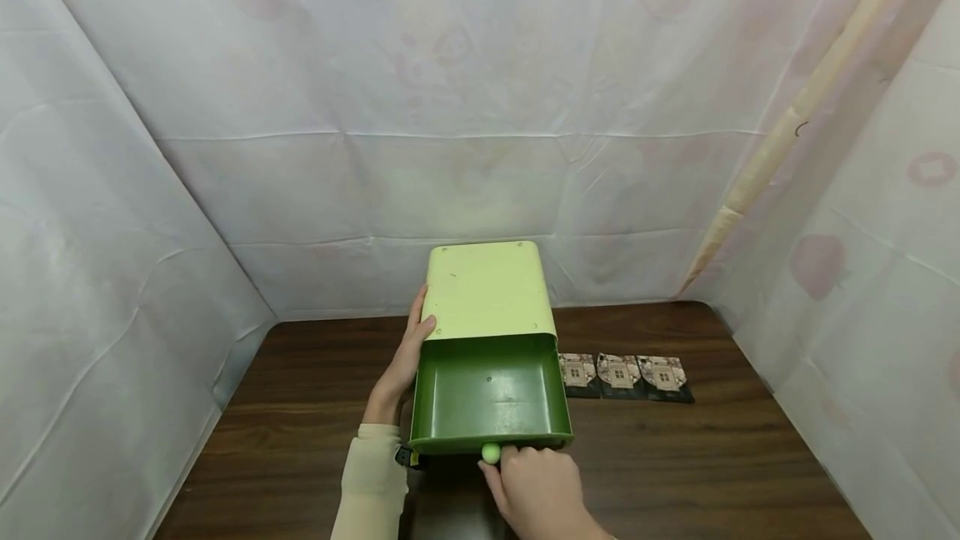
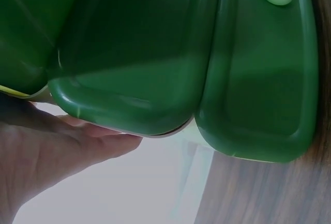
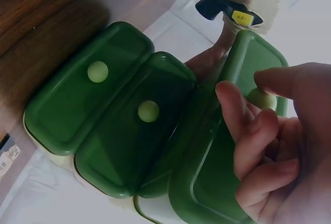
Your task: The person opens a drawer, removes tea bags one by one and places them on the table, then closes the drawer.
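Note:
A small light-green drawer cabinet (image 1: 487, 290) with dark green drawers stands on the table. Its top drawer (image 1: 491, 398) is pulled out toward me, and nothing lies in the part of it I can see. My right hand (image 1: 542, 486) pinches the round light-green knob (image 3: 261, 99) on that drawer's front, between thumb and fingers. Against the cabinet's left side rests my left hand (image 1: 401, 365), its fingers fairly straight and its thumb near the front edge. Below, the middle drawer (image 3: 170, 76) and the bottom drawer (image 3: 77, 115) are closed, as the right wrist view shows.
Three square printed packets (image 1: 619, 375) lie in a row on the dark wooden table (image 1: 315, 407), right of the cabinet. Pale printed cloth (image 1: 337, 90) hangs behind the table and along both sides.

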`<action>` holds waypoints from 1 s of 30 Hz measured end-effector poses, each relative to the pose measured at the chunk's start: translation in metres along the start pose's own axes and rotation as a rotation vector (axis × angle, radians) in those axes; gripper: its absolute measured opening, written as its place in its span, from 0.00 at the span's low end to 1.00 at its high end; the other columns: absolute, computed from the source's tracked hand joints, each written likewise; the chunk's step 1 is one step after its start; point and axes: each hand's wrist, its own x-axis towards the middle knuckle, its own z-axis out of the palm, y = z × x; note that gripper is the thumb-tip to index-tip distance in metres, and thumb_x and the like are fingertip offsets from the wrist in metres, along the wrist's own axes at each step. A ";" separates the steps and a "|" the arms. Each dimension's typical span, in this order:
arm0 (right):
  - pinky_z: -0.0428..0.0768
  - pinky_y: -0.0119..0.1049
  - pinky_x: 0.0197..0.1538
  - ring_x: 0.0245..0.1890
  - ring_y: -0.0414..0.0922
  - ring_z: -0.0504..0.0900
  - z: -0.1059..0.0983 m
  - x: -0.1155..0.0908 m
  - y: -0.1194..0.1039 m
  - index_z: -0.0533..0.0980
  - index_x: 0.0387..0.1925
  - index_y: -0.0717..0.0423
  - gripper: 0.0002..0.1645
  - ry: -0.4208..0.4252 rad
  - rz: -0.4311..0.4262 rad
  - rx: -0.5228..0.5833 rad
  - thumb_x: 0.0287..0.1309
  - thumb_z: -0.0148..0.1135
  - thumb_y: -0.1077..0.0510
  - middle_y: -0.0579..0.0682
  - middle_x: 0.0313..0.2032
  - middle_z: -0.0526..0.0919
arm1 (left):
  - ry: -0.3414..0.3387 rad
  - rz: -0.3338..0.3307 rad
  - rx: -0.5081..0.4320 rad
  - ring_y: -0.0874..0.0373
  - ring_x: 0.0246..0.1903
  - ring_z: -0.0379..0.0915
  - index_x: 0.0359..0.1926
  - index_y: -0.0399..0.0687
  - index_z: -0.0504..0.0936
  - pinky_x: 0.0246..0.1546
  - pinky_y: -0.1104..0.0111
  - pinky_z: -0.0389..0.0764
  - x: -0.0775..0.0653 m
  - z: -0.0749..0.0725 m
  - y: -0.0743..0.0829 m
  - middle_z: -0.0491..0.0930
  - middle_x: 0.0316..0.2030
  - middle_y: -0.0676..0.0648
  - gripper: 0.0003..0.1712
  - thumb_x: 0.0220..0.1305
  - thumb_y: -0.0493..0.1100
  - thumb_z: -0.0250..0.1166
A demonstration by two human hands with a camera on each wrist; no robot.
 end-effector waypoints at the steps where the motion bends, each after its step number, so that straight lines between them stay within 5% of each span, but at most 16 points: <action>1: 0.50 0.31 0.06 0.03 0.37 0.53 0.001 0.000 0.000 0.59 0.08 0.44 0.32 0.008 0.004 -0.001 0.61 0.49 0.35 0.40 0.05 0.55 | 0.000 0.000 0.001 0.54 0.69 0.23 0.73 0.54 0.30 0.65 0.42 0.35 0.000 0.000 0.000 0.25 0.72 0.49 0.33 0.75 0.45 0.35; 17: 0.47 0.31 0.07 0.04 0.37 0.49 0.006 0.009 0.002 0.59 0.09 0.45 0.28 0.195 0.039 -0.005 0.57 0.57 0.41 0.40 0.06 0.52 | -0.023 0.021 0.012 0.55 0.69 0.20 0.72 0.59 0.29 0.65 0.41 0.32 0.001 0.000 -0.001 0.24 0.72 0.48 0.29 0.76 0.46 0.29; 30: 0.48 0.30 0.07 0.04 0.36 0.49 0.005 0.024 0.010 0.59 0.11 0.45 0.27 0.248 0.026 -0.016 0.58 0.57 0.41 0.39 0.07 0.52 | -0.036 0.024 -0.002 0.53 0.69 0.19 0.72 0.57 0.28 0.64 0.41 0.31 0.002 -0.001 -0.002 0.23 0.72 0.46 0.29 0.76 0.45 0.28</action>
